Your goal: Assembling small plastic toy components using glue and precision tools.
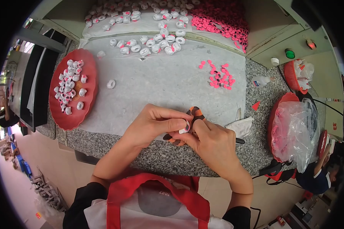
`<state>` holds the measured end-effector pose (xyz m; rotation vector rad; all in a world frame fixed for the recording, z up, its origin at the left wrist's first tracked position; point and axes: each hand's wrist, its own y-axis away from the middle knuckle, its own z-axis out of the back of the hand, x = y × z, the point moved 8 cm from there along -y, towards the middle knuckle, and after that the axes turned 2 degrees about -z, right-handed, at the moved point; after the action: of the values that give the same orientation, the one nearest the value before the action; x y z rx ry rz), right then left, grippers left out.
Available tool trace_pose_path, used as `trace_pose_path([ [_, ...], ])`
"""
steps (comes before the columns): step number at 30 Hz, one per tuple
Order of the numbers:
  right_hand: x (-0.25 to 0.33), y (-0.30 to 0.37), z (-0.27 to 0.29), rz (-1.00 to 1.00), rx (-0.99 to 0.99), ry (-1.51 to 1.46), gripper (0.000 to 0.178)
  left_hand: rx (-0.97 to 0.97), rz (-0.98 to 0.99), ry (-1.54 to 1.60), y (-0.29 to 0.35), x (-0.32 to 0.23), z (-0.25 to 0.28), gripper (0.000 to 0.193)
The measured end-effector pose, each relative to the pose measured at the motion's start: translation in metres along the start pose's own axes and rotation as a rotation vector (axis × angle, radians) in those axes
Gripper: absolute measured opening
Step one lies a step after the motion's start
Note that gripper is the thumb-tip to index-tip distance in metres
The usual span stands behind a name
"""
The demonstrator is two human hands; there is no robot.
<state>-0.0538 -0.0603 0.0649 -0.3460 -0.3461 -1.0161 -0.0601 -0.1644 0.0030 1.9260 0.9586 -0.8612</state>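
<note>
Near the table's front edge, the fingertips of my left hand [153, 124] pinch a small white rounded piece [184, 129] with pink and dark spots on it. My right hand [214, 139] is closed close against it, its fingers around a tool with orange-and-black striped loops [195, 112]. One loop shows above the fingers and another below. The tool's working end is hidden by my fingers, so I cannot tell its exact kind. Both hands meet at the white piece.
A red scalloped plate [90, 114] at left holds several white pieces. A lone white ring [111, 84] lies on the white sheet [153, 84]. Pink bits [221, 78] lie to the right, near a small bottle [261, 81], a crumpled cloth [240, 126] and a bagged red tray [290, 129].
</note>
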Motion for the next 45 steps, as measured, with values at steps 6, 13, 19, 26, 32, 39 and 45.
trace_pose_path([
  [6, -0.001, -0.001, -0.001, -0.009, -0.028, -0.021, 0.039, -0.021, -0.012, -0.038, 0.000, -0.001, 0.001, 0.020],
  [13, -0.002, 0.000, 0.002, 0.008, -0.051, -0.061, 0.040, 0.042, -0.025, 0.001, -0.001, 0.003, 0.001, 0.025],
  [19, -0.008, -0.002, 0.003, -0.040, -0.086, -0.121, 0.046, 0.129, -0.021, 0.048, 0.001, 0.003, -0.006, 0.029],
  [26, -0.004, -0.001, 0.003, 0.000, -0.086, -0.050, 0.046, 0.126, 0.003, 0.041, 0.000, 0.009, -0.003, 0.031],
  [32, 0.001, 0.001, 0.003, 0.005, -0.024, 0.010, 0.045, 0.144, 0.015, 0.040, 0.000, 0.009, -0.005, 0.031],
  [39, -0.003, 0.001, 0.003, 0.013, -0.094, -0.054, 0.042, 0.151, 0.015, 0.074, 0.001, 0.009, -0.005, 0.031],
  [45, 0.002, 0.002, 0.002, 0.020, -0.054, 0.004, 0.043, 0.159, 0.003, 0.015, 0.001, 0.007, -0.006, 0.031],
])
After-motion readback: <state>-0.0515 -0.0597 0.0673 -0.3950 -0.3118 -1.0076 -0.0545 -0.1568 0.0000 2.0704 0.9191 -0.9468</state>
